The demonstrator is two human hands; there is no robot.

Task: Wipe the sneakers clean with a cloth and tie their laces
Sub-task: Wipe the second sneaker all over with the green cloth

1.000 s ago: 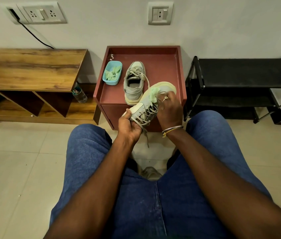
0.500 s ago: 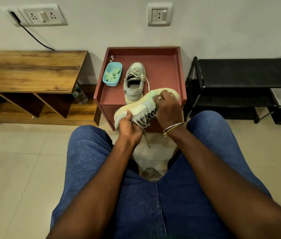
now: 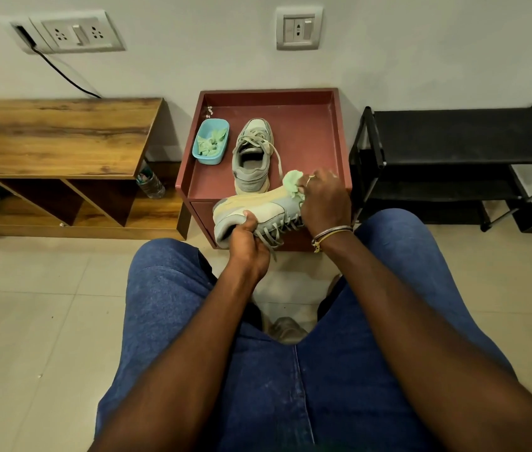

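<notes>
Low in the frame, legs in blue jeans (image 3: 166, 305) flank both forearms. Just above centre, the left hand (image 3: 247, 238) curls tight round the heel opening of a sneaker (image 3: 267, 208) held on its side, its laces (image 3: 279, 230) loose. At the toe end, the right hand (image 3: 325, 203) bunches its fingers on a pale green cloth (image 3: 293, 184) pressed to the sole edge. Behind, the second sneaker (image 3: 253, 158) stands on a red side table (image 3: 310, 132) beside a blue tub (image 3: 210, 146). Further out are a wooden bench (image 3: 56, 138) at left and a black rack (image 3: 460, 135) at right.

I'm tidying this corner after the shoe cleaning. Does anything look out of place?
A plastic bottle leans tilted at the wooden bench's lower shelf, beside the red table. The sneaker on that table has loose, untied laces.
</notes>
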